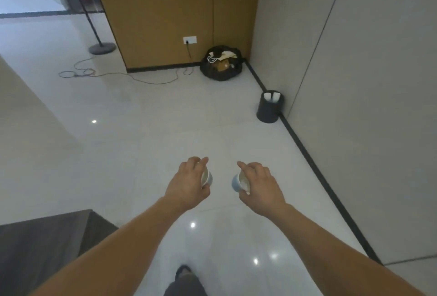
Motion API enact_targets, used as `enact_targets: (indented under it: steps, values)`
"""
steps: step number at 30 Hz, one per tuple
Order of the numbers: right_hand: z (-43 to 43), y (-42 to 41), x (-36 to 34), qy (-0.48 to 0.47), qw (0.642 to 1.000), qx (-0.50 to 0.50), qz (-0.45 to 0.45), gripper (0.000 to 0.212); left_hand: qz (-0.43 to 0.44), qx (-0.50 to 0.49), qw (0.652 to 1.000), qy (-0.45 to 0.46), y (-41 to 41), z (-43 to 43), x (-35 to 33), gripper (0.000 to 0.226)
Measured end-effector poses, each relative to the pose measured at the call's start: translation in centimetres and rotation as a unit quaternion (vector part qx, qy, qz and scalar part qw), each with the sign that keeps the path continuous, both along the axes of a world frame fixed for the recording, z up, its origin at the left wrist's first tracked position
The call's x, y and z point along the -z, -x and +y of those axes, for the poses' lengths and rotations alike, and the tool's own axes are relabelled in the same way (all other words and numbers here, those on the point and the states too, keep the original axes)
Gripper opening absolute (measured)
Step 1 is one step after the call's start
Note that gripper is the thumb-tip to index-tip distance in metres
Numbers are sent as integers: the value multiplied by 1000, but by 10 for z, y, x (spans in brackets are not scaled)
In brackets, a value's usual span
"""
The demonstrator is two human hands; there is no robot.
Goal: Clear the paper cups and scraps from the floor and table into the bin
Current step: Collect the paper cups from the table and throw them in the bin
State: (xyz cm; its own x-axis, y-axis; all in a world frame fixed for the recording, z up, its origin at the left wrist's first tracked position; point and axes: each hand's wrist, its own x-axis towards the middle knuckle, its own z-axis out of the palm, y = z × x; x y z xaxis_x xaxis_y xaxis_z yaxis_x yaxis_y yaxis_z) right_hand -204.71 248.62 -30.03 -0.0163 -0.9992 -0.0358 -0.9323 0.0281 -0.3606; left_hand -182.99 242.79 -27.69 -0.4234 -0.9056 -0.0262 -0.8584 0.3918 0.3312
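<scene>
Held out over the glossy white tile floor [146, 144], the left hand [189, 184] curls its fingers round a small white paper cup [207, 178], and the right hand [260, 185] grips a second white paper cup [240, 183]. The round black plastic bin [269, 108] stands well ahead by the grey wall [354, 82], with white cups [270, 97] inside.

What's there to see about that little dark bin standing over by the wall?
The bin is small, round and dark, probably plastic, with an open top and no lid. It stands upright on the pale glossy floor, tucked against the black skirting at the foot of the grey wall. What look like two white paper cups show inside its mouth. Nothing else touches it.
</scene>
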Motion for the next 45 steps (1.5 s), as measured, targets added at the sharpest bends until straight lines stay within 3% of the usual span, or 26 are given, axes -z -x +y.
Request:
enact_targets:
  steps: [8, 24, 36, 45]
  values:
    - [-98, 106, 14, 7, 996, 88, 9, 74, 6, 103, 995, 3, 134, -139, 34, 78]
    - [-340, 301, 7, -5, 979, 201, 20, 76, 30, 190, 981, -5, 357, -416, 33, 76]
    - [-569, 474, 2, 19, 988, 156, 11, 75, 28, 127, 991, 23, 516, -620, 15, 77]
    - [-706, 565, 30, -26, 988, 153, 24, 73, 60, 120, 991, -30, 598, -768, 44, 73]
